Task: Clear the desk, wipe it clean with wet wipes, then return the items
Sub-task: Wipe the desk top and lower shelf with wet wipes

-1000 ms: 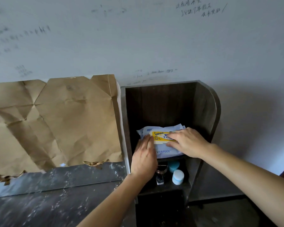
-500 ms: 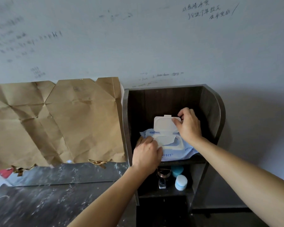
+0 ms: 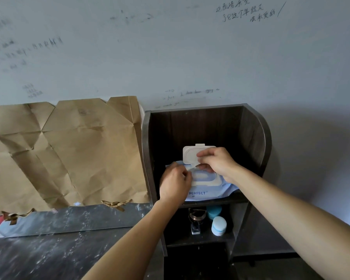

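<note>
The wet wipes pack (image 3: 208, 191), pale blue and printed "PERFECT", is laid flat on the upper shelf (image 3: 236, 197) of a dark wooden shelf unit (image 3: 253, 136), directly under both hands. Its white lid (image 3: 190, 153) is flipped up and stands upright behind the right hand (image 3: 217, 162). The pack's left side is gripped by the left hand (image 3: 175, 183), whose fingers are curled at the rim of the opening. The right hand's fingertips are pinched together over the opening, just below the lid; whether a wipe or a seal is caught cannot be told.

On the lower shelf (image 3: 198, 239), beneath the hands, a small glass bottle (image 3: 195, 221), a blue-capped jar (image 3: 214, 212) and a white jar (image 3: 219, 226) are kept close together.

To the left of the hands a dark marbled worktop (image 3: 49, 259) is seen, with creased brown paper (image 3: 73, 150) propped against the wall (image 3: 170, 47) behind it. Handwriting (image 3: 245, 11) is scrawled on the wall above the hands.
</note>
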`<state>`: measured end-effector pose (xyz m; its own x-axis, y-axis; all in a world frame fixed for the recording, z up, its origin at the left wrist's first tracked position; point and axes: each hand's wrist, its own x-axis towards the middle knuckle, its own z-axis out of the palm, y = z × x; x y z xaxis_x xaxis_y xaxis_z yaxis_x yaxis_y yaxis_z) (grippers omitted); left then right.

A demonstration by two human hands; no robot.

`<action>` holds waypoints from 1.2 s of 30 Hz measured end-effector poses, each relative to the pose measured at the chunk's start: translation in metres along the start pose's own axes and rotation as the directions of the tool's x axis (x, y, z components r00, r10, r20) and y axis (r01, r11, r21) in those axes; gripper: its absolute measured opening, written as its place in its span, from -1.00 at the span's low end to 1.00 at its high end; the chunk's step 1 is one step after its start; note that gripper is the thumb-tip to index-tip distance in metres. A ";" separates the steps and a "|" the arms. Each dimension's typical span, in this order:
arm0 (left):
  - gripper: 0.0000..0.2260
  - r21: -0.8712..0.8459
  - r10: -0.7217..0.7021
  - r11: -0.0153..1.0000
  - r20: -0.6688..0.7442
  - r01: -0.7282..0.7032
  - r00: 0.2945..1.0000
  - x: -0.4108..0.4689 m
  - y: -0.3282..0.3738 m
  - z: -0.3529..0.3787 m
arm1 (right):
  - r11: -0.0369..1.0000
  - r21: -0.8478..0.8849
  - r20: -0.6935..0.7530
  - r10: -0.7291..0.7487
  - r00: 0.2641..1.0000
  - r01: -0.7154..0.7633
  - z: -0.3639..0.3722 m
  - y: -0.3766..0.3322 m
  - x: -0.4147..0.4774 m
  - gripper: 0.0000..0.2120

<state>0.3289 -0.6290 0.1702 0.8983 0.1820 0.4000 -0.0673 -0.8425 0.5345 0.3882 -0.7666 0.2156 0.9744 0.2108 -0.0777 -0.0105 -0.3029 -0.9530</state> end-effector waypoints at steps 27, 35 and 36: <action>-0.88 -0.060 0.090 0.993 -0.167 -0.101 0.982 -0.008 -0.014 0.019 | 0.407 -0.807 0.317 -0.315 0.895 0.429 -0.009 0.015 -0.005 -0.86; -0.87 -0.063 0.087 0.993 -0.165 -0.098 0.982 -0.008 -0.014 0.019 | 0.237 -0.857 0.354 -0.375 0.856 0.458 -0.003 0.017 -0.003 -0.87; -0.88 -0.063 0.086 0.993 -0.163 -0.097 0.983 -0.008 -0.014 0.019 | 0.191 -0.862 0.373 -0.389 0.842 0.470 -0.003 0.018 -0.003 -0.88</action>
<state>0.3311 -0.6280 0.1459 0.8064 0.1893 0.5602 -0.1816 -0.8223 0.5392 0.3859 -0.7751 0.1990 0.7409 0.6424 0.1958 0.6496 -0.7595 0.0338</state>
